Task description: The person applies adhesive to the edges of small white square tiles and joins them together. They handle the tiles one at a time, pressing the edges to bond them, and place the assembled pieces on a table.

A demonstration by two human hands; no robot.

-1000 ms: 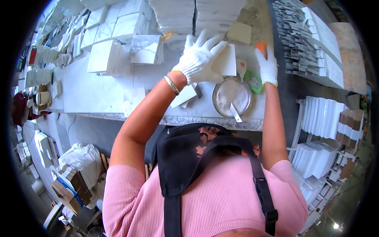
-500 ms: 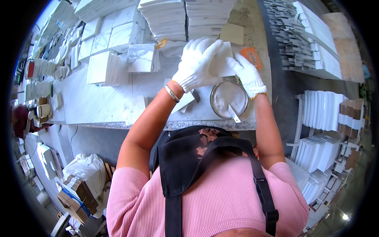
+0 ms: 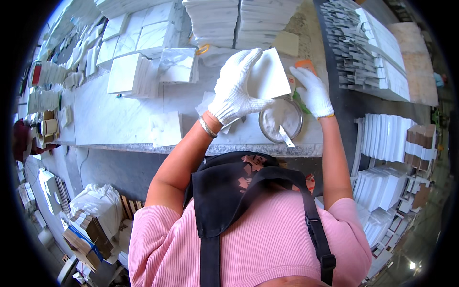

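Observation:
My left hand (image 3: pixel 237 87), in a white knit glove, grips a square white tile (image 3: pixel 270 75) by its left side, thumb and fingers spread around it. The tile is tilted above the worktop. To the right of it, my right hand (image 3: pixel 311 92), gloved too, has its fingers stretched out and holds nothing that I can see. Its fingertips lie by an orange flat item (image 3: pixel 306 66), partly covered. Below the tile stands a round metal bowl (image 3: pixel 300 125) of white paste, with a small pale-handled spatula (image 3: pixel 287 137) in it.
Short stacks of marble-look tiles (image 3: pixel 125 74) stand on the worktop (image 3: pixel 112 119) to the left, taller stacks (image 3: pixel 210 21) at the back. A beige square (image 3: pixel 286 44) lies behind the held tile. More strapped tiles (image 3: pixel 387 52) stand to the right, past the table edge.
My right hand has come off the tile and moved slightly right. My left hand keeps hold of the tile, now turned so more of its face shows.

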